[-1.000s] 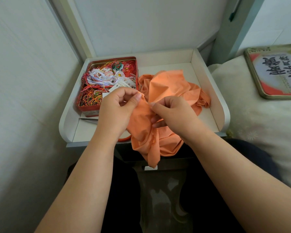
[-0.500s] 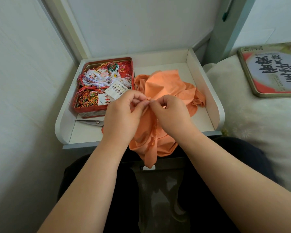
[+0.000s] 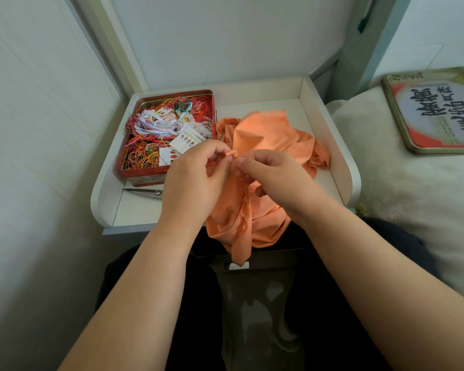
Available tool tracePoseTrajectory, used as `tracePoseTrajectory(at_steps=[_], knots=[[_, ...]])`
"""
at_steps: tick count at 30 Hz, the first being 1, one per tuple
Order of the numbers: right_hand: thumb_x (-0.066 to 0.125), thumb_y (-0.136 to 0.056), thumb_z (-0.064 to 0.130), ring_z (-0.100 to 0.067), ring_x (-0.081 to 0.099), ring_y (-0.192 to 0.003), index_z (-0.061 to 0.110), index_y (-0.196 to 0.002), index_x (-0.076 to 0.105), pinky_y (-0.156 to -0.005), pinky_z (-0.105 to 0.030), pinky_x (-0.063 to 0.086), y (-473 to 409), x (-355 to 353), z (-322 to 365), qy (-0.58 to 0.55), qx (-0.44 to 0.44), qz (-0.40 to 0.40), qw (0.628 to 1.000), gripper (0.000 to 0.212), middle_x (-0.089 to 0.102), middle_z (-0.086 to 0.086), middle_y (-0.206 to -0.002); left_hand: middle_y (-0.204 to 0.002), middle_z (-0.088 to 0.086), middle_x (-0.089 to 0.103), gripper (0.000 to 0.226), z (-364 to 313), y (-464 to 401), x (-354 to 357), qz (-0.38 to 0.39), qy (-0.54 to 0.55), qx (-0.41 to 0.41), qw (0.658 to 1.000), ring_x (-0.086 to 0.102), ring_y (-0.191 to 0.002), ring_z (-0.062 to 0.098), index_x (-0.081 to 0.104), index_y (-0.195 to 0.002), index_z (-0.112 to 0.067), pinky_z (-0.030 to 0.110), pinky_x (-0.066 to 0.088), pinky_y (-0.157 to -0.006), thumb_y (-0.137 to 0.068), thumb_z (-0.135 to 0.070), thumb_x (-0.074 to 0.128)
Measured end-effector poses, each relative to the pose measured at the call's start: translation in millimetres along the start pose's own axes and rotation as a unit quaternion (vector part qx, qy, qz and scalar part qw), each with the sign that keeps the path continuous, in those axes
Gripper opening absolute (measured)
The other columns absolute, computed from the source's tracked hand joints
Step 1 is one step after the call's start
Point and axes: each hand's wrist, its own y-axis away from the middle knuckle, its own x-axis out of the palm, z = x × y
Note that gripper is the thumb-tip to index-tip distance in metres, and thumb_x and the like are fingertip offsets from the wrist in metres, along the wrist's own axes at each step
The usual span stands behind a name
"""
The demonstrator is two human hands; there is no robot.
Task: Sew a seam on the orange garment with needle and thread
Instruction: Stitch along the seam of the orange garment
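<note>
The orange garment (image 3: 268, 145) lies bunched on the desk (image 3: 340, 156) and hangs over its front edge; the left hand (image 3: 192, 180) and the right hand (image 3: 275, 175) both pinch one small fold of it with curled fingers. I cannot see the needle. I think the thin cloth may slip between the fingers, making the stitch crooked or pricking a fingertip.
</note>
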Motion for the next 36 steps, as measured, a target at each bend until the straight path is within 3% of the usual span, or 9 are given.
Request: tracePoseTrajectory(at_steps=[6, 9, 11, 14, 17, 20, 26, 32, 36], knots=[[0.051, -0.097, 0.040, -0.019, 0.049, -0.070, 0.014, -0.076, 0.065, -0.063, -0.033, 0.040, 0, 1, -1, -0.026, 0.039, -0.013, 0.999, 0.037, 0.055, -0.009, -0.077, -0.086, -0.009, 0.067, 0.005, -2, 1, 3, 0.034, 0.048, 0.013, 0.998, 0.060, -0.077, 0.002, 0.067, -0.095, -0.016, 0.020, 0.049, -0.071, -0.092, -0.016, 0.063], [0.044, -0.096, 0.053, -0.008, 0.055, -0.061, 0.018, -0.067, 0.065, -0.061, -0.026, 0.045, -2, -7, 4, 0.011, 0.033, -0.055, 0.998, 0.050, 0.064, -0.009, -0.073, -0.086, -0.007, 0.067, 0.004, -4, 3, 1, 0.056, 0.084, -0.002, 0.995, 0.061, -0.077, 0.004, 0.065, -0.096, -0.016, 0.019, 0.047, -0.068, -0.093, -0.018, 0.063], [0.041, -0.096, 0.056, 0.000, 0.052, -0.050, 0.020, -0.066, 0.066, -0.059, -0.018, 0.046, -6, -15, 5, 0.044, 0.017, -0.092, 0.995, 0.053, 0.067, -0.005, -0.068, -0.089, -0.005, 0.067, 0.005, -4, 4, 2, 0.073, 0.103, -0.011, 0.992, 0.064, -0.084, 0.012, 0.063, -0.098, -0.018, 0.028, 0.052, -0.073, -0.094, -0.018, 0.061], [0.048, -0.095, 0.051, 0.003, 0.056, -0.055, 0.023, -0.077, 0.070, -0.059, -0.016, 0.046, -10, -21, 6, 0.020, 0.041, -0.034, 0.998, 0.041, 0.068, 0.015, -0.069, -0.092, -0.005, 0.067, 0.007, -5, 4, 3, 0.086, 0.120, -0.019, 0.989, 0.064, -0.089, 0.013, 0.062, -0.098, -0.020, 0.035, 0.053, -0.079, -0.093, -0.015, 0.061], [0.060, -0.093, 0.036, -0.008, 0.058, -0.067, 0.014, -0.079, 0.071, -0.064, -0.025, 0.046, -12, -18, 0, -0.042, 0.044, 0.020, 0.998, 0.029, 0.066, 0.010, -0.070, -0.089, -0.007, 0.066, 0.009, -6, 4, 3, 0.097, 0.125, -0.022, 0.987, 0.065, -0.088, 0.010, 0.062, -0.097, -0.022, 0.035, 0.053, -0.080, -0.092, -0.014, 0.062], [0.058, -0.096, 0.026, -0.008, 0.056, -0.060, 0.006, -0.081, 0.068, -0.059, -0.022, 0.047, -13, -14, -1, -0.065, 0.010, -0.012, 0.998, 0.027, 0.060, 0.005, -0.067, -0.087, -0.008, 0.064, 0.007, -3, 5, 4, 0.107, 0.116, -0.024, 0.987, 0.064, -0.086, 0.015, 0.062, -0.097, -0.021, 0.041, 0.053, -0.080, -0.092, -0.016, 0.062], [0.043, -0.103, 0.027, -0.007, 0.052, -0.046, 0.012, -0.076, 0.056, -0.049, -0.021, 0.045, -13, -8, -2, -0.112, 0.025, -0.024, 0.993, 0.034, 0.055, 0.001, -0.066, -0.087, -0.010, 0.063, 0.008, -4, 5, 6, 0.111, 0.098, -0.002, 0.989, 0.063, -0.087, 0.014, 0.062, -0.097, -0.024, 0.043, 0.051, -0.079, -0.091, -0.019, 0.063], [0.038, -0.104, 0.032, -0.013, 0.051, -0.056, 0.014, -0.082, 0.052, -0.049, -0.023, 0.043, -15, -12, -6, -0.170, 0.112, 0.020, 0.979, 0.032, 0.053, -0.001, -0.071, -0.092, -0.013, 0.066, 0.006, -7, 5, 5, 0.114, 0.083, 0.006, 0.990, 0.061, -0.094, 0.006, 0.066, -0.096, -0.024, 0.027, 0.049, -0.081, -0.091, -0.020, 0.065], [0.038, -0.105, 0.028, -0.012, 0.049, -0.055, 0.013, -0.079, 0.052, -0.053, -0.024, 0.041, -17, -16, -6, -0.244, 0.145, 0.039, 0.958, 0.033, 0.052, -0.001, -0.065, -0.095, -0.013, 0.067, 0.008, -7, 5, 5, 0.124, 0.078, -0.006, 0.989, 0.062, -0.095, 0.004, 0.067, -0.098, -0.024, 0.029, 0.050, -0.082, -0.091, -0.022, 0.065]])
